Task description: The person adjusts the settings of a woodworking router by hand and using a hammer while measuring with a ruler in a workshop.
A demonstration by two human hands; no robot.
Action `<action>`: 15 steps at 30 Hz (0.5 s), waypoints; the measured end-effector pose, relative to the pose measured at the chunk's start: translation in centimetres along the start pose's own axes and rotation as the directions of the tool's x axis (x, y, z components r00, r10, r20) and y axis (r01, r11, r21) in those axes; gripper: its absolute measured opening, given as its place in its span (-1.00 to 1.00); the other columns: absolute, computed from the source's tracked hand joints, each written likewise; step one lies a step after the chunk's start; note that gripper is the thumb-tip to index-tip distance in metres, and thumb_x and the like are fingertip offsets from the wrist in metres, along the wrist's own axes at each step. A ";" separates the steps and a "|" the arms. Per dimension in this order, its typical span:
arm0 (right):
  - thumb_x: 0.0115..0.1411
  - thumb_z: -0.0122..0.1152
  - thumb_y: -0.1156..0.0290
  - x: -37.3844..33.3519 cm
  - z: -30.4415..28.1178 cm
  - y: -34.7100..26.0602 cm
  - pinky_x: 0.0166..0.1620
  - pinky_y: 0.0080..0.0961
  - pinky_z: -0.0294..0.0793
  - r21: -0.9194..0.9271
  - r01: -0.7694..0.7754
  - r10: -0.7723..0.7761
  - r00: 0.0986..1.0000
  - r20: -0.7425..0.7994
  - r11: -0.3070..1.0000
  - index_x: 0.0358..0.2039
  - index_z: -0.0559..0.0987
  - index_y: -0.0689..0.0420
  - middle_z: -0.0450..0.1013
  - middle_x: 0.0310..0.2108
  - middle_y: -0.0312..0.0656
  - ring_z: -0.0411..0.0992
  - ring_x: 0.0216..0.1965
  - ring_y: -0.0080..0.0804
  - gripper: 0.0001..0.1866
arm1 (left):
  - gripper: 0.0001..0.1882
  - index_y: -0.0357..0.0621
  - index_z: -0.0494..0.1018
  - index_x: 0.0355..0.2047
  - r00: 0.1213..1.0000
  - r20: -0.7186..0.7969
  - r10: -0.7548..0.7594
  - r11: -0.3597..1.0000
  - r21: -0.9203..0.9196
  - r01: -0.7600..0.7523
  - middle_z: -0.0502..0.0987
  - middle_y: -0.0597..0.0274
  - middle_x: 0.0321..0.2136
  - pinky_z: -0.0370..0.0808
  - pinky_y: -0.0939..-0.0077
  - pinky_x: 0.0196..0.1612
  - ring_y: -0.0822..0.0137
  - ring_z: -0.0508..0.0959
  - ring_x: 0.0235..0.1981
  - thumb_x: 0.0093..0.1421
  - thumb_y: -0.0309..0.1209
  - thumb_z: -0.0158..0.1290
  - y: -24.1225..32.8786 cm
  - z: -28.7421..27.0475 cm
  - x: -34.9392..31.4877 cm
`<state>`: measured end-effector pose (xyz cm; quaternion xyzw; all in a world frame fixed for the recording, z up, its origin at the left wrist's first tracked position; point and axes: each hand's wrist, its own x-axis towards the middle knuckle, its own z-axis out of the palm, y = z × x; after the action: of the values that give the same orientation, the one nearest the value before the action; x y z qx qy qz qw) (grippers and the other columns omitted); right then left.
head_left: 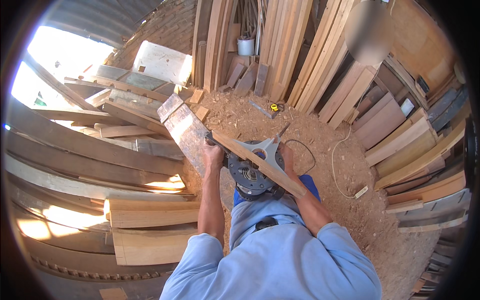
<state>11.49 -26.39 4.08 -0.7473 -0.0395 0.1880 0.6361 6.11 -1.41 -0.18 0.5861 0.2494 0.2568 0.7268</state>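
Note:
In front of my waist I hold a router [248, 175], its round black base turned up toward me. A grey, pointed metal guide [270, 151] and a long wooden strip [272, 172] lie across that base. My left hand [213, 154] is closed around the tool's left side, by a black handle. On the far side my right hand [288, 159] grips it too, its fingers partly hidden behind the grey guide. Beneath and beyond the left hand lies a worn, paint-stained board [182, 127].
Stacked planks [95, 155] fill the left; upright boards [280, 50] and more timber [400, 135] line the back and right. Shavings cover the floor [345, 165], with a yellow tape measure [274, 107], a try square [262, 109], a black cable [312, 157] and a white socket strip [360, 192].

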 end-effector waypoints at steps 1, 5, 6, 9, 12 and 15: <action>0.43 0.06 0.22 0.9 -0.2 2.2 -0.22 -0.28 0.56 0.252 0.007 -0.020 0.998 0.051 0.968 -0.02 0.61 0.21 0.62 -0.30 -0.04 0.59 -0.31 -0.33 -0.66 | -0.88 -0.15 0.53 -0.30 1.000 0.015 0.011 1.000 -0.021 -0.011 0.66 0.32 -0.41 0.55 0.51 -0.40 0.48 0.61 -0.45 0.19 -0.61 0.21 -0.1 0.9 0.2; 0.46 0.05 0.26 -0.4 -1.7 0.3 -0.22 -0.49 0.56 0.707 -0.320 0.017 0.916 0.400 0.631 0.03 0.58 0.15 0.60 -0.25 -0.22 0.55 -0.32 -0.51 -0.70 | -0.85 -0.12 0.50 -0.28 0.999 0.003 0.039 0.999 0.015 -0.039 0.64 0.34 -0.41 0.56 0.49 -0.40 0.47 0.60 -0.45 0.20 -0.61 0.21 -0.2 -0.4 -0.1; 0.44 0.08 0.26 0.1 -3.0 1.1 -0.23 -0.52 0.55 0.701 -0.357 -0.057 0.868 0.493 0.618 0.01 0.57 0.15 0.58 -0.27 -0.24 0.53 -0.32 -0.53 -0.72 | -0.85 -0.11 0.49 -0.28 1.000 0.004 0.017 1.000 0.002 -0.017 0.63 0.34 -0.43 0.57 0.48 -0.41 0.46 0.60 -0.46 0.20 -0.61 0.21 0.0 -0.3 -0.1; 0.39 0.19 0.30 2.2 -5.0 4.5 -0.25 -0.58 0.53 0.669 -0.438 -0.205 0.724 0.659 0.601 -0.06 0.56 0.14 0.52 -0.33 -0.31 0.49 -0.33 -0.57 -0.78 | -0.85 -0.08 0.51 -0.32 0.999 -0.010 -0.033 0.998 -0.048 0.032 0.61 0.36 -0.47 0.56 0.48 -0.44 0.46 0.60 -0.48 0.18 -0.59 0.24 0.6 0.0 -0.3; 0.32 0.29 0.33 2.8 -4.5 5.4 -0.29 -0.61 0.49 0.647 -0.443 -0.137 0.751 0.646 0.621 -0.14 0.56 0.12 0.49 -0.39 -0.36 0.46 -0.39 -0.58 -0.82 | -0.84 -0.05 0.54 -0.39 0.999 -0.017 -0.045 0.995 -0.094 0.044 0.60 0.36 -0.52 0.54 0.52 -0.46 0.47 0.59 -0.52 0.13 -0.55 0.31 1.3 0.4 -0.8; 0.28 0.35 0.34 3.2 -3.7 4.7 -0.33 -0.63 0.47 0.608 -0.429 -0.035 0.797 0.602 0.668 -0.15 0.56 0.11 0.50 -0.41 -0.37 0.44 -0.44 -0.57 -0.79 | -0.84 -0.06 0.53 -0.38 1.000 0.002 -0.021 0.998 -0.052 0.021 0.60 0.37 -0.51 0.55 0.50 -0.45 0.47 0.59 -0.51 0.14 -0.57 0.29 1.1 -0.3 -0.8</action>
<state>14.86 -29.82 -0.74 -0.3451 -0.0643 0.4724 0.8085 5.19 -1.53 0.93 0.5644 0.2482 0.2552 0.7448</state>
